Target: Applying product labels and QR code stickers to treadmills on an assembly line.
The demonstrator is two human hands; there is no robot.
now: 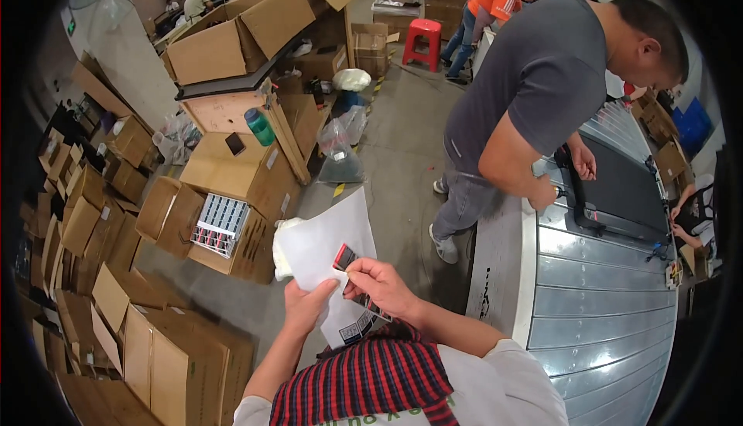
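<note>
In front of my body I hold a white sheet (pixel 321 244), tilted, with black printed labels near its lower end. My left hand (pixel 308 304) is closed on the sheet's left edge, thumb on top. My right hand (pixel 381 284) pinches a small red-and-black label (pixel 344 256) over the sheet. Whether the label still touches the sheet cannot be made out. A pale, crumpled bundle (pixel 283 252) shows behind the sheet's left side. The red-and-black striped cloth (pixel 364 383) of my apron lies just below both hands.
At right, a co-worker (pixel 534 93) bends over a metal roller conveyor (pixel 596 325) with a black flat unit (pixel 619 186) on it. Cardboard boxes (pixel 166 349) crowd the left. A carton with a blue-and-white tray (pixel 220 223) stands ahead left; a red stool (pixel 422 43) stands farther off.
</note>
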